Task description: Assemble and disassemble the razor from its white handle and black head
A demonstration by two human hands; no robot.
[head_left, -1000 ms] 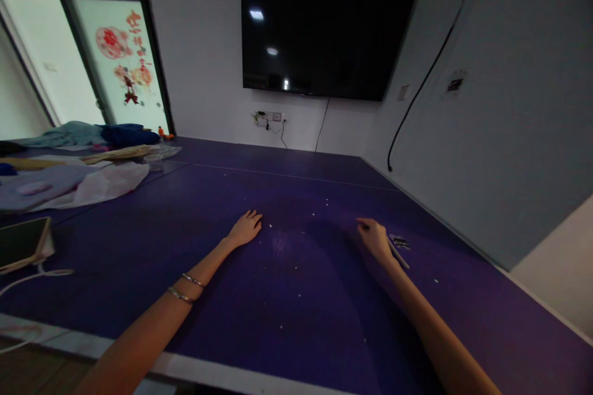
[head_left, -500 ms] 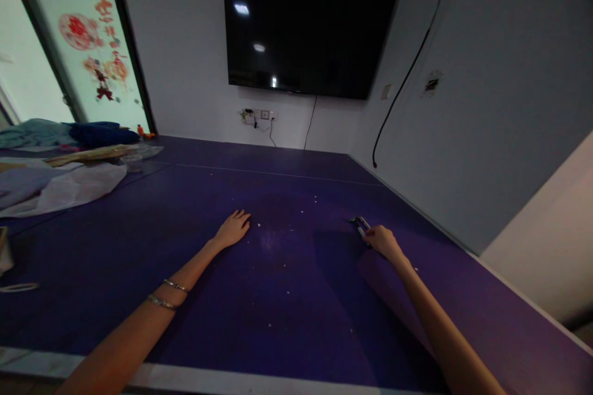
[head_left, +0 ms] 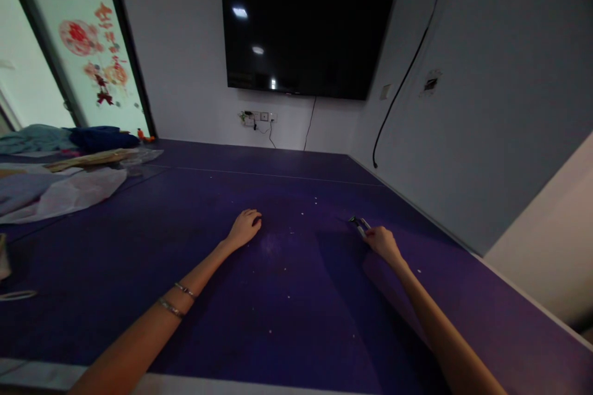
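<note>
My left hand [head_left: 244, 229] rests on the purple tabletop [head_left: 222, 315], left of the middle, with its fingers curled in and pressed together. Its fingertips cover the spot where a small white scrap lay; whatever they hold, if anything, is hidden. Farther right, my right hand [head_left: 382, 242] grips a small tool with two pale, shiny arms [head_left: 359, 226] and a dark greenish end pointing forward and left. I cannot make out its exact kind. Tiny white scraps [head_left: 302, 214] lie scattered between the hands and nearer to me.
At the left lie a sheer white bag [head_left: 88, 192], a dark blue cloth [head_left: 104, 137] and a light teal cloth [head_left: 34, 137]. A white ring-shaped item [head_left: 18, 295] is near the left edge. A black cable [head_left: 402, 87] hangs at the right wall; a television [head_left: 306, 37] is mounted ahead.
My left hand has moved slightly right, and its spread fingers have curled in over the white scrap, which is no longer visible. The right hand keeps its hold on the tool in nearly the same place.
</note>
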